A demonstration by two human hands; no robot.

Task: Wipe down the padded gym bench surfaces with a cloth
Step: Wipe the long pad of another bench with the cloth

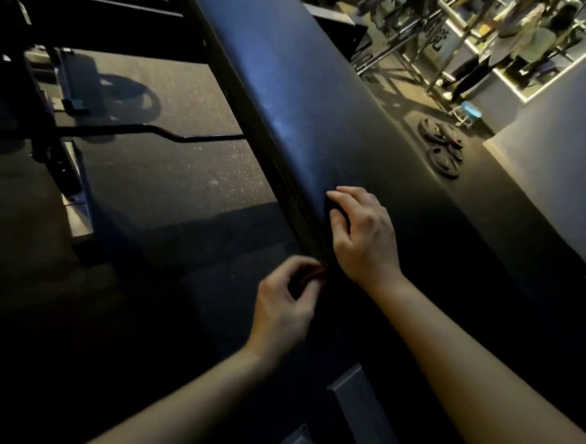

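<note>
Right hand (364,234), fingers clamped on a dark wadded cloth (337,209), presses it to the long black padded gym bench (293,84) for wiping; left hand (283,307) grip unclear.

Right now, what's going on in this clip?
A person leans over a black padded bench in a dim gym. The right hand rests on the pad near its left edge, fingers curled over what looks like a dark cloth. The left hand sits lower at the pad's side edge, fingers curled; whether it holds anything is too dark to tell. Weight plates lie on the floor beyond.
</note>
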